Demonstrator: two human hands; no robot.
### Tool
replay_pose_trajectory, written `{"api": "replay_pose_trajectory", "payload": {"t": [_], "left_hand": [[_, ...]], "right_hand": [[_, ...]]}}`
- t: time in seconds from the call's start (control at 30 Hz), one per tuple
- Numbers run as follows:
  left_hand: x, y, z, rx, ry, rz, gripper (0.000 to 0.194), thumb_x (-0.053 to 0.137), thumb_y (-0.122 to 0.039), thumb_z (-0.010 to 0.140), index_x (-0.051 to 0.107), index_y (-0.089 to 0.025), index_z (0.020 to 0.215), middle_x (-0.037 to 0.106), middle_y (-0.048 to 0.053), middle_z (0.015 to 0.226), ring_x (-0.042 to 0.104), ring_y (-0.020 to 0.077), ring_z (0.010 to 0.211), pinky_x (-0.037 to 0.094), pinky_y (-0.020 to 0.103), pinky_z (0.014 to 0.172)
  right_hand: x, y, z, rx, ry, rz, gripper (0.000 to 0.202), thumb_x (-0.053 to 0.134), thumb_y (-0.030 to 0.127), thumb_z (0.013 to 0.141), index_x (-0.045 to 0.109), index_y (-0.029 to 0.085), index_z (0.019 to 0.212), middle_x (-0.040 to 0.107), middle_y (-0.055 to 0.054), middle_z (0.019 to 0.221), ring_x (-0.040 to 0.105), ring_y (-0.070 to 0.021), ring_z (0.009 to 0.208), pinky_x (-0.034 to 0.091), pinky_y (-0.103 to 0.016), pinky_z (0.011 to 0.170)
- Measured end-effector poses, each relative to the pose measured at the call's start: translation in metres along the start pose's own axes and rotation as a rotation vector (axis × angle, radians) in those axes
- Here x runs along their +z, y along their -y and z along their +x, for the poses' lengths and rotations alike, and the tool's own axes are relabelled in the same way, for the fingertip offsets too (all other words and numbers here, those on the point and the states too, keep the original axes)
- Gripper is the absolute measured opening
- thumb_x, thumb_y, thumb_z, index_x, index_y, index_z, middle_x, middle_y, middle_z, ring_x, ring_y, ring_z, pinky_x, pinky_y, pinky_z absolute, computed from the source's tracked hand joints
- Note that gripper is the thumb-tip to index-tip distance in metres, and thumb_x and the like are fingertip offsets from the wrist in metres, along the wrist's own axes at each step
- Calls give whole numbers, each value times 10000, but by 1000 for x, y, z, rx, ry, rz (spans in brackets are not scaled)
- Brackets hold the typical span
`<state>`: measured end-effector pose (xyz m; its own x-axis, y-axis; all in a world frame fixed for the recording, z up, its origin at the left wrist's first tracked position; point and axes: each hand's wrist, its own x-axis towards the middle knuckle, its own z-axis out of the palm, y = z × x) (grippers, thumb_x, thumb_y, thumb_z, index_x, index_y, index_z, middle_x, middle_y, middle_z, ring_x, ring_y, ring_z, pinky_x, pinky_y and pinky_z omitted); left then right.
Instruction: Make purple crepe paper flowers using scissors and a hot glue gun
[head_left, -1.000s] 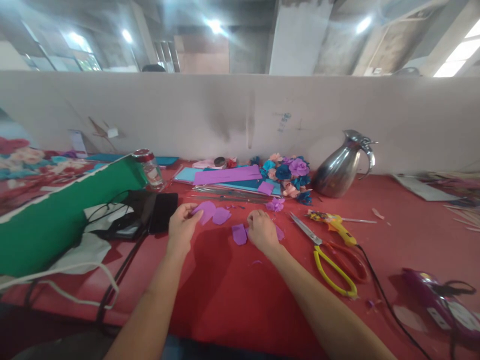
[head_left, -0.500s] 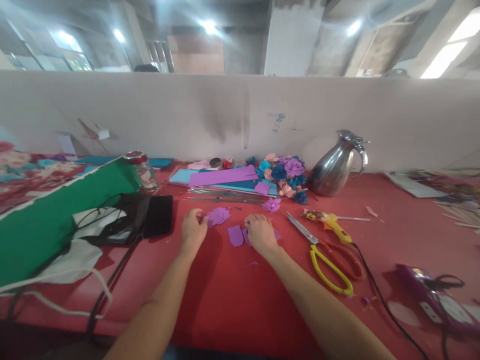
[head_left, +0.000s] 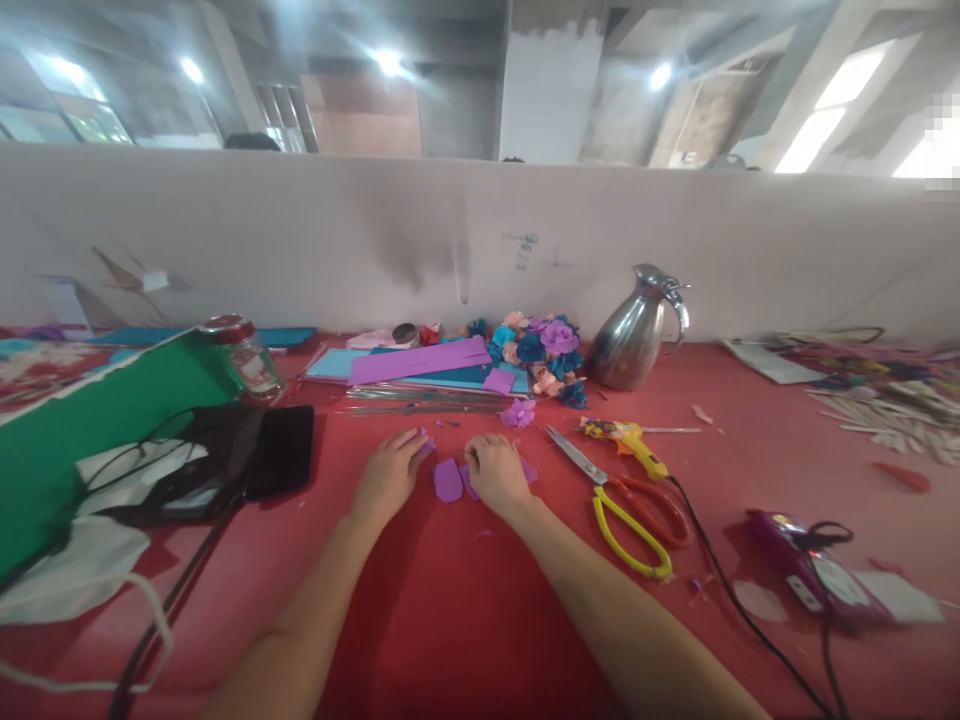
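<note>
My left hand (head_left: 388,474) rests low over the red table with its fingers bent together on a small bunch of purple paper petals (head_left: 427,443), mostly covered by the hand. Curled fingertips of my right hand (head_left: 496,474) touch down among more purple pieces, whose edges (head_left: 529,469) stick out on either side; what those fingers hold is hidden. Between the hands lies a flat purple paper piece (head_left: 448,481) with cut corners. A finished-looking purple paper flower (head_left: 517,413) sits just beyond them.
Yellow-and-red-handled scissors (head_left: 631,535), a yellow glue gun (head_left: 637,450) with its cord, and a purple device (head_left: 814,570) lie right. Behind stand paper strips (head_left: 420,361), colourful paper flowers (head_left: 559,337) and a metal jug (head_left: 628,335). A phone (head_left: 280,452) and green board (head_left: 127,440) are left.
My left hand has moved over the purple petals, which it now largely covers. My right hand stays over its pieces. The whole view has turned a little to the right.
</note>
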<state>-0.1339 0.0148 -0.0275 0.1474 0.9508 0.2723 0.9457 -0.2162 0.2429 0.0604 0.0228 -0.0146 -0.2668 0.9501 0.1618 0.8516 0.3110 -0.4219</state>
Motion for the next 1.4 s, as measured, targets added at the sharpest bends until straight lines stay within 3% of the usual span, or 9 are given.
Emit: {"api": "replay_pose_trajectory", "payload": {"t": [0.2,0.33,0.53,0.67,0.9,1.07,1.2,1.3,1.4], "left_hand": [[-18,-11,-10,-91,35,96,348,440,-391,896,648,-282,1153,626,65,1227,551,261,1114,380,402,974],[-14,-11,-10,-123,-20,135,383,437,-394,895,595,-304,1232,553,76,1340,420,290,1280,223,505,1083],[-5,-12,-14,-142,157,72,460,365,-381,921,446,-320,1369,368,46,1490,262,271,1396,125,563,1113],[-11,-18,-12,-98,31,126,513,315,-384,933,361,-255,1427,288,81,1524,195,251,1420,70,531,1135],[-1,-13,-16,-62,173,95,511,335,-446,926,392,-282,1407,302,47,1518,215,264,1414,81,540,1131],[-11,-17,-13,-59,-129,24,516,347,-386,933,388,-188,1408,365,109,1488,262,250,1398,145,489,1139],[-34,-17,-15,-124,-419,-115,319,445,-284,887,636,-185,1123,661,110,1156,579,229,1105,428,359,952],[-54,-7,-37,-236,-427,-169,221,471,-256,867,681,-202,822,713,66,866,647,196,804,473,293,761],[-72,21,-79,-383,-397,-162,212,466,-280,865,663,-209,832,715,55,851,642,198,791,459,277,728]], "right_hand": [[1,0,-3,-19,-16,13,177,481,159,847,637,177,929,661,-87,970,577,-205,938,387,-306,817],[-2,-5,2,-43,-9,124,185,487,109,823,650,172,883,676,-70,916,588,-183,911,400,-278,814],[-40,-19,10,13,-166,313,268,438,56,810,655,187,896,697,-42,944,612,-161,898,429,-258,801],[-60,-26,-2,34,-116,286,278,453,53,787,666,202,887,708,-24,917,629,-159,836,436,-248,750],[-32,-35,-32,-37,-57,277,277,451,55,786,673,200,867,715,-43,946,639,-179,901,449,-259,805],[-21,-36,-35,-84,-157,211,261,446,101,819,671,189,917,702,-70,954,630,-194,904,452,-282,821],[-23,-32,-38,-164,-230,207,236,429,199,877,662,191,908,707,-73,882,641,-193,818,453,-273,741],[-25,-31,-43,-160,-228,163,297,416,328,911,647,198,777,682,-52,702,627,-179,653,403,-246,590],[-26,-32,-47,-168,-249,119,381,400,401,917,603,196,669,634,-41,602,591,-163,571,341,-237,530]]}}
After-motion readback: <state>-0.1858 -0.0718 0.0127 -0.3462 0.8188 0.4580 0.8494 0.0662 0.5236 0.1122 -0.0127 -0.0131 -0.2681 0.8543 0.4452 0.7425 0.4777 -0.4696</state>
